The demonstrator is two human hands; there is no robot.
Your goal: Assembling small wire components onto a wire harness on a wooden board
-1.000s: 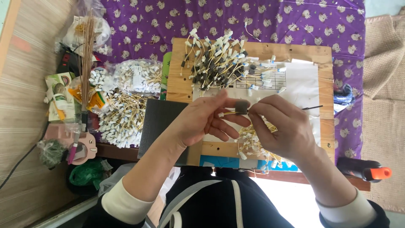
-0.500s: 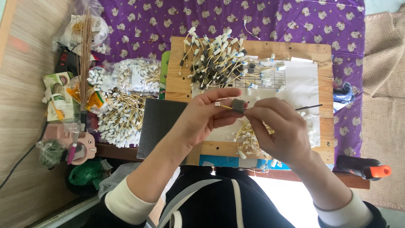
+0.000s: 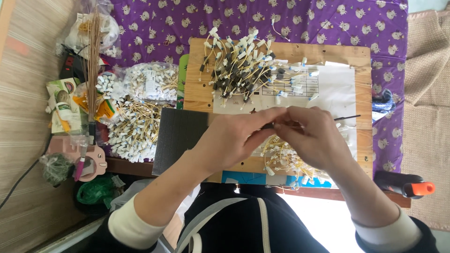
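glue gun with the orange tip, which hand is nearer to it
Right. The right hand works over the wooden board, with the glue gun lower and to its right. The left hand sits farther left, beyond the right hand, beside the dark pad.

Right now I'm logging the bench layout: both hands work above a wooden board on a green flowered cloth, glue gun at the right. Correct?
Not quite: in the head view the cloth is purple, not green. Both hands, left hand and right hand, do work above the wooden board, glue gun at right.

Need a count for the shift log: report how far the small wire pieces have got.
Done, apparently: dark-capped yellow wire pieces heaped on the wooden board. In hand: left hand and right hand pinch one small piece; grip hidden. Left: loose white-ended pile and bagged ones.
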